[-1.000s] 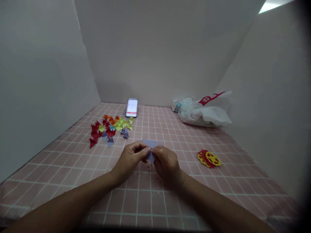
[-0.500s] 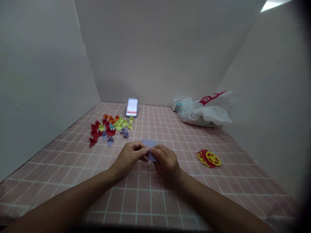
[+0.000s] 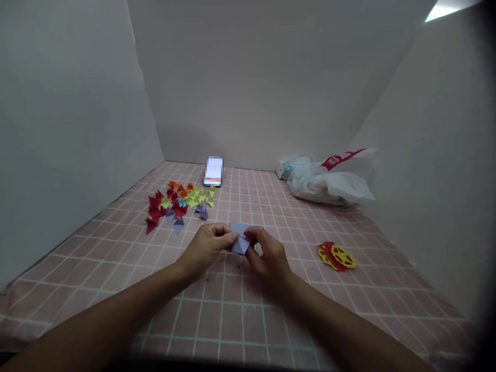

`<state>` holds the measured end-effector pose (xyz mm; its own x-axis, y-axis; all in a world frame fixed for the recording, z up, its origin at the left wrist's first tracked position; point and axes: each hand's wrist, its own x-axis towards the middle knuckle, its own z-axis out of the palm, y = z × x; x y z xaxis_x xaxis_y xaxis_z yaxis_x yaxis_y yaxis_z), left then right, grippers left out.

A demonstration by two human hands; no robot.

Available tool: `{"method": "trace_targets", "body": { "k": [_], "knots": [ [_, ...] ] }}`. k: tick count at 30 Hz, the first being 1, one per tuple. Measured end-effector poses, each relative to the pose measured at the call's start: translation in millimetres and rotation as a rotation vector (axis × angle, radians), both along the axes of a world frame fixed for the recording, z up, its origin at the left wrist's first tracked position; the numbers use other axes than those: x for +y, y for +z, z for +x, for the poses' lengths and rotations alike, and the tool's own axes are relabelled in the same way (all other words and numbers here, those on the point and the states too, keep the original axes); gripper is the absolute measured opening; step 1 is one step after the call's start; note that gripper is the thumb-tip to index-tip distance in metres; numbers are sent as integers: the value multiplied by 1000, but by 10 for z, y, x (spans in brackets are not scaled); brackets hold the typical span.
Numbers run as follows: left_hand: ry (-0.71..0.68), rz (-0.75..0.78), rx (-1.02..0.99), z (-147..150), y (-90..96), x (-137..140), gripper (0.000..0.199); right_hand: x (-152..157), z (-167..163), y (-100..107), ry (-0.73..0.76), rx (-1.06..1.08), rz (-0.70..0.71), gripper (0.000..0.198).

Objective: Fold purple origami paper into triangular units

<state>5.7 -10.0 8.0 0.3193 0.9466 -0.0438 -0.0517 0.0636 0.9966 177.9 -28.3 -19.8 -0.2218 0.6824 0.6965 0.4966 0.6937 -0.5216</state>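
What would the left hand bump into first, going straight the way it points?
Beyond the purple paper in its fingers, the right hand probably comes first, though depth is hard to judge.

The paper point(image 3: 241, 245) is a small lilac piece, partly folded, and I see it just below the centre of the frame, a touch to the left. It's held up at both sides, so its left and right edges are largely covered. The upper part is a flat, plain panel with a fairly straight top edge running nearly level across the frame. Beneath that comes a fold, and the lower part shows slanting creases that split it into facets, some paler than others. It leans with its creased face towards me. Whether its bottom edge touches anything, I can't tell.
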Motion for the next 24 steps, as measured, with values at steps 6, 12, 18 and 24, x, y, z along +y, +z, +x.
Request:
{"method": "trace_targets", "body": {
  "k": [6, 12, 18, 24],
  "knots": [
    [-14, 100, 76, -10, -21, 41, 22, 22, 24, 0, 3, 59, -185, 15],
    [-8, 145, 127, -27, -7, 51, 21, 32, 13, -5, 65, 180, -371, 12],
    [-11, 218, 190, -38, -26, 77, 22, 44, 1, -30, 125, 366, -626, 14],
    [-68, 262, 243, -54, -29, 105, 24, 75, 4, 0, 173, 499, -666, 19]
  ]
}}
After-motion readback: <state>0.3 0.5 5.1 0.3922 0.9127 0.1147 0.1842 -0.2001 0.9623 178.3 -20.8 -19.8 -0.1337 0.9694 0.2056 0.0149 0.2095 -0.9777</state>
